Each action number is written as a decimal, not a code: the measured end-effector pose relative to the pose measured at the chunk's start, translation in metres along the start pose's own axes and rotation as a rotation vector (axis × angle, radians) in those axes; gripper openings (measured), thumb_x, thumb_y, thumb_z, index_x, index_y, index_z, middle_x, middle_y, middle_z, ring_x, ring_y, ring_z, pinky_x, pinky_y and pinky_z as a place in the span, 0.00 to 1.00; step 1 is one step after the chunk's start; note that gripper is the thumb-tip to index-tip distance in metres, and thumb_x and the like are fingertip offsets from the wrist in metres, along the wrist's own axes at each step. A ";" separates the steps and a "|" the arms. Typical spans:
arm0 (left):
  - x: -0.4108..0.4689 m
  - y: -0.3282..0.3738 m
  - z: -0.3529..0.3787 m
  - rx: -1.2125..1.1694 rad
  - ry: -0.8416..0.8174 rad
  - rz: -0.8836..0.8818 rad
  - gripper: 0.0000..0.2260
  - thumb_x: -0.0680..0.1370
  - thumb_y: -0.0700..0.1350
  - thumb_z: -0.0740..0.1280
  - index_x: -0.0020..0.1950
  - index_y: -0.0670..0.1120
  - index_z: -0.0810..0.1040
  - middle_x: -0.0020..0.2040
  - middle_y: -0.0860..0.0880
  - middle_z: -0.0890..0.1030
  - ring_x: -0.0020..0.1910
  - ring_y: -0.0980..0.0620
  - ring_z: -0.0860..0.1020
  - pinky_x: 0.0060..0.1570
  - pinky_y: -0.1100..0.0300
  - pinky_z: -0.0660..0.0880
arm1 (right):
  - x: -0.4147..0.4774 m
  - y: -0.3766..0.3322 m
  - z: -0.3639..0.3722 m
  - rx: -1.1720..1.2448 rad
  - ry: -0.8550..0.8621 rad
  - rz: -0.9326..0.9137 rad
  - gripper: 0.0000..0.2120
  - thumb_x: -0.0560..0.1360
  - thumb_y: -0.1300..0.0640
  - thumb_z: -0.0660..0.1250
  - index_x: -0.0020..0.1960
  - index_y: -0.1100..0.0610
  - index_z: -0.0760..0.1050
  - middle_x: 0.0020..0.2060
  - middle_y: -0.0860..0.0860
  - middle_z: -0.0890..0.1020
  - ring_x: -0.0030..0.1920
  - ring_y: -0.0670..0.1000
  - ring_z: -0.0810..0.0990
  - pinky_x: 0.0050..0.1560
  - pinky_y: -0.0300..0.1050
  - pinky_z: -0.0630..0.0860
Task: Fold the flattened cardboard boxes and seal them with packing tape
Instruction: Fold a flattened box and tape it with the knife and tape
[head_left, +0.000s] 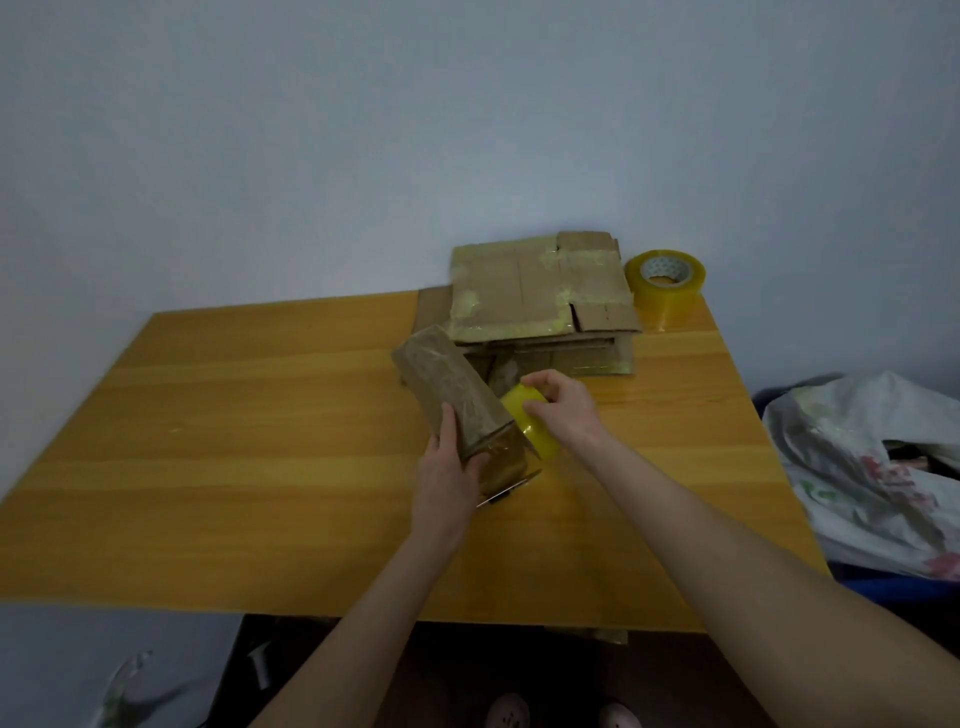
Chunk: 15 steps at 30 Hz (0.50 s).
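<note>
Plain pale blue-grey wall (363, 130), wooden table (234, 467), dark floor (467, 675), dim light

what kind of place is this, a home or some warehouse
Most likely a room in a home used for packing: a wooden table against a bare wall, a crumpled printed bag beside it, and just a small stack of flattened boxes.
</note>
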<state>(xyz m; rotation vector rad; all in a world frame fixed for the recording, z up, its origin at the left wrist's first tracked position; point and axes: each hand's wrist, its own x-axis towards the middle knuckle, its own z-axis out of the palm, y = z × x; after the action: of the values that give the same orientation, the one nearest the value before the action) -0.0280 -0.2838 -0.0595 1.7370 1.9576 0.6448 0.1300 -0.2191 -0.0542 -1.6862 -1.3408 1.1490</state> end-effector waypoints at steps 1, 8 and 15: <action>-0.005 -0.003 -0.002 -0.015 0.001 0.011 0.35 0.77 0.42 0.68 0.78 0.47 0.52 0.69 0.40 0.72 0.60 0.41 0.75 0.58 0.50 0.72 | -0.005 0.000 0.000 0.025 -0.005 0.003 0.14 0.75 0.63 0.68 0.60 0.54 0.77 0.50 0.51 0.77 0.53 0.50 0.74 0.51 0.43 0.71; -0.026 -0.003 -0.004 0.058 -0.011 0.129 0.31 0.77 0.40 0.67 0.77 0.46 0.58 0.62 0.42 0.77 0.56 0.44 0.76 0.54 0.53 0.73 | -0.025 0.004 -0.019 0.077 -0.010 0.031 0.13 0.75 0.63 0.68 0.59 0.54 0.77 0.51 0.53 0.76 0.50 0.50 0.74 0.48 0.43 0.71; -0.034 -0.005 -0.005 0.149 0.023 0.246 0.27 0.77 0.41 0.68 0.75 0.47 0.65 0.60 0.43 0.79 0.52 0.43 0.78 0.49 0.49 0.76 | -0.035 0.014 -0.027 0.070 -0.033 0.064 0.13 0.76 0.62 0.68 0.59 0.53 0.75 0.53 0.54 0.75 0.52 0.52 0.74 0.48 0.44 0.71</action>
<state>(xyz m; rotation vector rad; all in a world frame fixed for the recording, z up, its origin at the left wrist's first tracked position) -0.0310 -0.3181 -0.0582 2.0925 1.8639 0.6156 0.1575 -0.2557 -0.0494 -1.6773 -1.2594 1.2514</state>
